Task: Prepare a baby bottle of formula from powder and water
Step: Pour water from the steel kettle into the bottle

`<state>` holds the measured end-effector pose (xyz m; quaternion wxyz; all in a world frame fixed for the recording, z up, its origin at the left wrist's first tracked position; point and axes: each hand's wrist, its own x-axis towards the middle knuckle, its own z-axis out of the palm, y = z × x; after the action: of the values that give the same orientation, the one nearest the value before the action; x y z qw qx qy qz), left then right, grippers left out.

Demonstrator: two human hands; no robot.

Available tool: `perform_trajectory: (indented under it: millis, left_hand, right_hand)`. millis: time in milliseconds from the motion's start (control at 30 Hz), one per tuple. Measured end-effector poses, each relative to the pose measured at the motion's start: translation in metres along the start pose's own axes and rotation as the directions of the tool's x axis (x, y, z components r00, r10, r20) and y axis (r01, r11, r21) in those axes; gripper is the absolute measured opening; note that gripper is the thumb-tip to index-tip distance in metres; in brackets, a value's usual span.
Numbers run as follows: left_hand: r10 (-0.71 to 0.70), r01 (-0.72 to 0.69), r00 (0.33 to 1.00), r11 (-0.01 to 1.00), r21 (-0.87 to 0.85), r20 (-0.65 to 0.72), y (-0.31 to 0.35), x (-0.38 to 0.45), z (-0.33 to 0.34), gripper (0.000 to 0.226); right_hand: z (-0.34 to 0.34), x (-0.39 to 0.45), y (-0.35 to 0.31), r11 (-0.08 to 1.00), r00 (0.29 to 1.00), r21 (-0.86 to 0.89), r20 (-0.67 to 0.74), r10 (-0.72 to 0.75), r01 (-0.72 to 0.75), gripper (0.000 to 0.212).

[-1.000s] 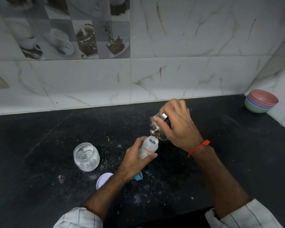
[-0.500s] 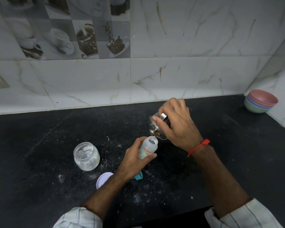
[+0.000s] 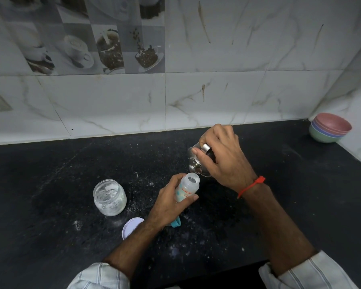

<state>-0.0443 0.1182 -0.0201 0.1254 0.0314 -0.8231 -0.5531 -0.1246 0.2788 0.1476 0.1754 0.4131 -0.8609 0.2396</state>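
- Pouring continues with almost no change from a second ago: we see the right hand point(image 3: 223, 157) still wrapped around a small steel tumbler point(image 3: 196, 163), tipped steeply so its lip sits just above the open mouth of the baby bottle point(image 3: 187, 187).
- Our left hand point(image 3: 169, 202) still grasps the bottle, thumb across the printed label, holding it off the black counter point(image 3: 50, 184) and leaning slightly toward the tumbler.
- Compared with the earlier views, both hands sit in nearly the same place; the tumbler's tilt looks unchanged as far as we can tell.
- We judge that the water step is under way and not finished. The stream itself is too fine to make out, and the level inside the bottle is unclear.
- Left of the bottle stands an open glass jar point(image 3: 109, 198) holding white powder, and its pale round lid point(image 3: 131, 227) lies flat on the counter near our left wrist.
- A teal piece point(image 3: 176, 223), perhaps the bottle's collar, peeks out under the left wrist.
- White powder is scattered on the counter around the jar.
- Stacked pastel bowls point(image 3: 329, 128) sit far off in the right corner.
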Motion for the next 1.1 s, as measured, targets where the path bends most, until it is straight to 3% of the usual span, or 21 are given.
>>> perform_trajectory:
  millis: [1100]
  left_hand:
    - [0.014,-0.014,1.0,1.0,-0.027,0.008,0.0039,0.0041,0.0084,0.057]
  right_hand:
    - [0.0,-0.0059,0.0064,0.999,0.998,-0.027,-0.046,-0.036,0.035,0.034]
